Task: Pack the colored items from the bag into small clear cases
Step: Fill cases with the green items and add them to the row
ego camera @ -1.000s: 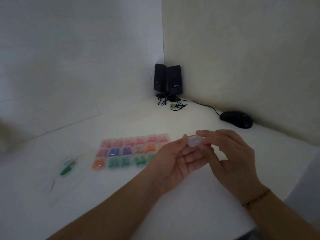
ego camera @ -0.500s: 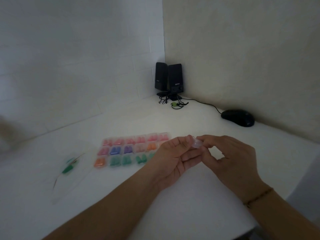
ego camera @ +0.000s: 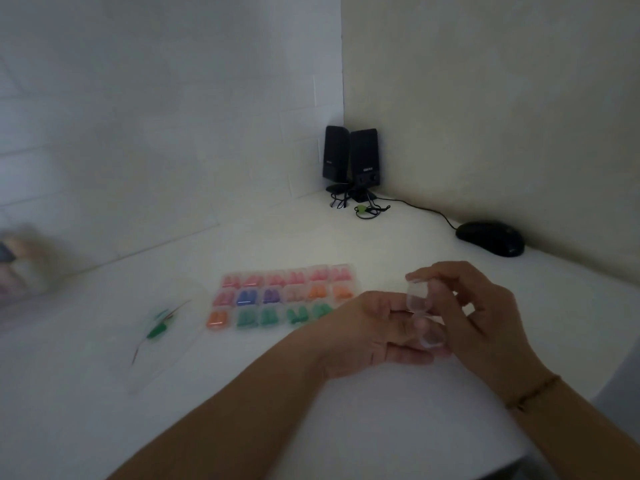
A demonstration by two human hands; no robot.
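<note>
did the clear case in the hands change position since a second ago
Yes. The clear case lay closed and level between both hands; now it stands hinged open, still just right of the packed cases, with its lower half nearer the person.

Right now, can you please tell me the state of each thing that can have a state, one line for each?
Clear case: open, held up between both hands, looks empty.
Left hand: holds the lower part of the case.
Right hand: pinches the upper part of the case.
Filled cases: in three rows on the table, coloured items inside.
Bag: lying flat, a few green items inside.
</note>
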